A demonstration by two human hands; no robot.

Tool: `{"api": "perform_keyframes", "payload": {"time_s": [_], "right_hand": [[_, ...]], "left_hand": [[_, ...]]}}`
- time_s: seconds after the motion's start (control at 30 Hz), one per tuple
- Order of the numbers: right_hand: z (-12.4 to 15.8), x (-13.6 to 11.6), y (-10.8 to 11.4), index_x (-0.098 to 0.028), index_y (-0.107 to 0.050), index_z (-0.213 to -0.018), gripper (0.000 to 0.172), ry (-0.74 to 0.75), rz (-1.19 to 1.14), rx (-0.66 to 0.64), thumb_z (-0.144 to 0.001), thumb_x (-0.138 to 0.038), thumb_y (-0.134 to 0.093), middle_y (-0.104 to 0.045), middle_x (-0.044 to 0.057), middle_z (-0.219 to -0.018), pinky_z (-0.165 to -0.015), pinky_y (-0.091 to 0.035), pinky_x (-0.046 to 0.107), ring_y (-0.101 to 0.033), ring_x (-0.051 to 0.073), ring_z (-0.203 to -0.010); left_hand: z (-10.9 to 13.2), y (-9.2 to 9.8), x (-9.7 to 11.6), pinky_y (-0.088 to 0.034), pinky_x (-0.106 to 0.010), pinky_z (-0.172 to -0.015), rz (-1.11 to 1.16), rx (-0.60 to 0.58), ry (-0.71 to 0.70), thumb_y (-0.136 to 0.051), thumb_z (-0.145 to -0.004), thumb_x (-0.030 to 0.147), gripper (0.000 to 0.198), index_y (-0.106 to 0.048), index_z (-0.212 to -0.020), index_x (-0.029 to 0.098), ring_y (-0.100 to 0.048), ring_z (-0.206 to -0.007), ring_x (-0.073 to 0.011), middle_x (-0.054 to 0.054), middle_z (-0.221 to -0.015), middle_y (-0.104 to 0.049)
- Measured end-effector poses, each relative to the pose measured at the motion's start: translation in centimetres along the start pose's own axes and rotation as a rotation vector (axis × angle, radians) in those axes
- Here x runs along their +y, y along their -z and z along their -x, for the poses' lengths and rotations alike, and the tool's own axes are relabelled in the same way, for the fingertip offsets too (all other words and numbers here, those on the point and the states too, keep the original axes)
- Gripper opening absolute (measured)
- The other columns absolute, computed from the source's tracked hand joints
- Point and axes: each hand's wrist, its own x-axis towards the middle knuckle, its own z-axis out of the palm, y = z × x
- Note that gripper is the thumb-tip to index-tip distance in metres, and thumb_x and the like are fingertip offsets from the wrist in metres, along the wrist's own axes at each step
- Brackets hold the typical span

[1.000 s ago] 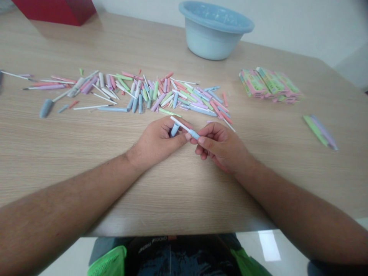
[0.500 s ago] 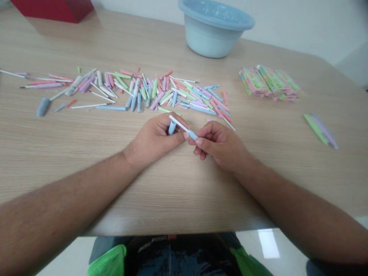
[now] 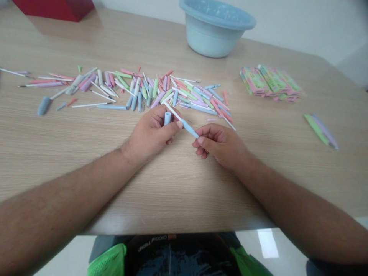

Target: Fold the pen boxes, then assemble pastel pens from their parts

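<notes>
Left hand [image 3: 151, 129] shifted leftward, fingers [image 3: 171, 129] clamped on one tube [image 3: 167, 118] and one stick [image 3: 189, 128] pinched by right hand [image 3: 220, 142].

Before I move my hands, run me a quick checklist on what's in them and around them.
1. Left hand steadying the white rod: ok, pinched at thumb.
2. Right hand at the far end of the blue grip: ok, fingertips there.
3. Blue tube secure in the left hand: ok.
4. Grip fully seated on the rod: cannot tell.
5. Loose pile sorted by colour: not ok, mixed.
</notes>
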Motion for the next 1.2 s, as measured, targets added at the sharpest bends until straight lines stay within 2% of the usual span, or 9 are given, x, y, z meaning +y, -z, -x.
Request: {"api": "perform_keyframes", "payload": {"time_s": [0.13, 0.23, 0.37, 0.5, 0.6, 0.8, 1.0, 1.2], "right_hand": [[-0.1, -0.1, 0.0, -0.022, -0.076, -0.098, 0.019, -0.012, 0.015, 0.031, -0.085, -0.030, -0.086, -0.081, 0.001, -0.081, -0.054, -0.062, 0.024, -0.072, 0.013, -0.060], [-0.1, -0.3, 0.0, -0.022, -0.076, -0.097, 0.021, 0.011, 0.042, 0.021, -0.085, -0.035, -0.088, -0.077, -0.001, -0.076, -0.054, -0.061, 0.025, -0.069, 0.013, -0.057], [0.1, -0.5, 0.1, -0.022, -0.074, -0.095, 0.024, 0.079, 0.132, -0.049, -0.092, -0.043, -0.085, -0.071, -0.003, -0.071, -0.053, -0.054, 0.024, -0.064, 0.011, -0.054], [0.4, -0.5, 0.1, -0.023, -0.072, -0.093, 0.028, 0.137, 0.221, -0.102, -0.099, -0.049, -0.078, -0.065, -0.005, -0.068, -0.055, -0.049, 0.026, -0.062, 0.012, -0.054], [0.7, -0.5, -0.1, -0.024, -0.068, -0.091, 0.026, 0.157, 0.319, -0.098, -0.103, -0.047, -0.072, -0.066, -0.005, -0.066, -0.057, -0.047, 0.027, -0.062, 0.013, -0.055], [1.0, -1.1, -0.4, -0.025, -0.069, -0.092, 0.020, 0.254, 0.467, -0.055, -0.106, -0.040, -0.068, -0.074, -0.003, -0.073, -0.070, -0.048, 0.031, -0.070, 0.017, -0.069], [1.1, -1.7, -0.7, -0.025, -0.068, -0.084, 0.022, 0.362, 0.606, 0.018, -0.104, -0.036, -0.067, -0.075, -0.002, -0.076, -0.072, -0.043, 0.032, -0.066, 0.017, -0.073], [1.0, -1.7, -0.8, -0.025, -0.068, -0.084, 0.022, 0.376, 0.655, 0.037, -0.103, -0.036, -0.066, -0.074, 0.000, -0.075, -0.071, -0.042, 0.033, -0.066, 0.018, -0.074]], "left_hand": [[0.1, 0.1, 0.0, -0.039, -0.035, -0.052, -0.065, -0.026, 0.009, -0.087, -0.092, 0.043, 0.023, -0.070, -0.099, 0.029, -0.048, -0.054, -0.0170, 0.004, -0.069, -0.057], [0.3, 0.1, 0.2, -0.047, -0.036, -0.060, -0.160, -0.025, -0.033, -0.091, -0.090, 0.049, 0.030, -0.071, -0.101, 0.029, -0.055, -0.061, -0.0186, 0.004, -0.069, -0.060], [0.7, -0.2, 1.1, -0.057, -0.038, -0.077, -0.271, -0.056, -0.038, -0.093, -0.089, 0.054, 0.034, -0.079, -0.103, 0.027, -0.069, -0.078, -0.0213, 0.001, -0.084, -0.075], [0.8, -0.5, 1.6, -0.060, -0.037, -0.084, -0.287, -0.118, -0.030, -0.088, -0.094, 0.049, 0.028, -0.084, -0.103, 0.024, -0.075, -0.088, -0.0232, -0.003, -0.095, -0.084], [0.7, -0.6, 1.6, -0.060, -0.036, -0.084, -0.295, -0.127, -0.042, -0.086, -0.096, 0.047, 0.025, -0.085, -0.103, 0.023, -0.076, -0.088, -0.0228, -0.003, -0.095, -0.085], [1.0, -0.8, 1.9, -0.059, -0.034, -0.081, -0.336, -0.098, -0.074, -0.085, -0.097, 0.054, 0.030, -0.085, -0.097, 0.024, -0.075, -0.084, -0.0221, -0.002, -0.091, -0.084], [1.3, -1.2, 2.5, -0.056, -0.034, -0.077, -0.386, -0.041, -0.084, -0.084, -0.098, 0.058, 0.035, -0.084, -0.093, 0.023, -0.071, -0.082, -0.0214, -0.002, -0.087, -0.081], [0.9, -0.9, 2.3, -0.054, -0.034, -0.072, -0.451, -0.004, -0.090, -0.086, -0.094, 0.055, 0.034, -0.077, -0.085, 0.024, -0.067, -0.075, -0.0207, 0.000, -0.078, -0.075]]}}
